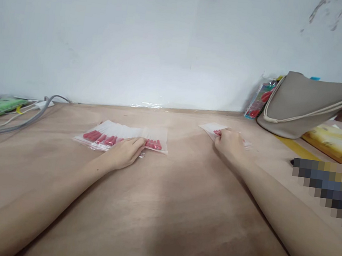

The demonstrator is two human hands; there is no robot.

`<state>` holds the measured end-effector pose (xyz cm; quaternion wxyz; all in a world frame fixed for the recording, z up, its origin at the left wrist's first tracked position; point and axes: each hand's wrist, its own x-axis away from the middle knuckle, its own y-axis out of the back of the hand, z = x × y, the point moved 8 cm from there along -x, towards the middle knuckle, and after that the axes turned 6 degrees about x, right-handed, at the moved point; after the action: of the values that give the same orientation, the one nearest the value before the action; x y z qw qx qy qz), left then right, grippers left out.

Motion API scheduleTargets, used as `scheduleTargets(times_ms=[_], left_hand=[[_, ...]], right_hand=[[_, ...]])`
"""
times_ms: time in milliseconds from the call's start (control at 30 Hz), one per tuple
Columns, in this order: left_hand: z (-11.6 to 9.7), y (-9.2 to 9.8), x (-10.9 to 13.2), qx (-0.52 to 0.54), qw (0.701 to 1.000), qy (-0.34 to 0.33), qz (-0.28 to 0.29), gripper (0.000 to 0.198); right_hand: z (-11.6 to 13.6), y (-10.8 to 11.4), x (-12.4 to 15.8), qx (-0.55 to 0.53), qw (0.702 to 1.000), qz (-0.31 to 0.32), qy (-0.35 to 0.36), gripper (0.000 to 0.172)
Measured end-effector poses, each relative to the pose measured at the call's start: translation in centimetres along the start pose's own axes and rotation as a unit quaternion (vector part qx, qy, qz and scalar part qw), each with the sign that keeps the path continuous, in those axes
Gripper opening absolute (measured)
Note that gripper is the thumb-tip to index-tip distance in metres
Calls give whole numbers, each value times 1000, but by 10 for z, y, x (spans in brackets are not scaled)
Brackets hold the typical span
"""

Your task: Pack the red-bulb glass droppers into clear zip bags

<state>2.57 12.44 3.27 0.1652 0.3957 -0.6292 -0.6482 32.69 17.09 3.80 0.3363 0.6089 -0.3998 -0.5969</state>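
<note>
A fanned row of clear plastic bags point(157, 135) lies on the table, with several small red pieces inside them whose kind I cannot make out. My left hand point(128, 152) rests over the row's near edge, fingers together and curled onto the bags. Farther right, another plastic bag point(209, 127) with red pieces lies flat. My right hand point(230, 143) is closed over it and covers most of it. The fingertips of both hands are partly hidden.
Cables point(34, 116) and a green packet point(0, 107) lie at left. A grey-beige bag point(306, 104) stands at right beside a packaged item with red parts point(259, 99). A yellow packet point(334, 143) lies near it. The white wall point(170, 39) closes off the table's back.
</note>
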Motion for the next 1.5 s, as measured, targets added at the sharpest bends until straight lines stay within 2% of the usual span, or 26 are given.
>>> scheduleTargets(times_ms=[100,167,367,500,600,700,800,867,933,1067,1167,1267,1500], left_hand=[[4,-1,6,-45,999,-2,19,19],[8,2,8,-71,997,1,23,20],[9,19,13,-117,993,10,14,14],[-12,32,6,-127,990,0,-64,18],[-38,20,-6,-75,994,-54,-57,22],[-55,3,-21,-29,994,-99,-46,27],[-61,-10,-34,-26,992,-112,-44,22],[-62,-17,-41,-28,992,-117,-47,18],[-61,-21,-45,-28,992,-115,-50,15],[-56,-22,-48,-23,993,-95,-65,13],[-53,-20,-47,-16,994,-86,-72,11],[-52,-18,-45,-14,993,-88,-74,11],[-57,-18,-42,-36,989,-111,-93,17]], right_hand=[[6,7,1,-16,998,-53,25,25],[19,13,5,-43,991,-93,83,23],[83,22,35,-177,942,-125,255,19],[136,26,55,-217,901,-106,361,19],[153,29,61,-269,870,-100,401,19],[142,32,60,-301,861,-96,399,26],[115,26,50,-296,894,-81,327,33],[99,21,44,-285,914,-73,280,29],[92,16,42,-288,918,-66,264,23],[92,12,43,-339,900,-69,265,24],[89,14,43,-339,901,-91,255,21],[84,17,46,-311,905,-118,265,12],[88,22,55,-171,916,-147,331,19]])
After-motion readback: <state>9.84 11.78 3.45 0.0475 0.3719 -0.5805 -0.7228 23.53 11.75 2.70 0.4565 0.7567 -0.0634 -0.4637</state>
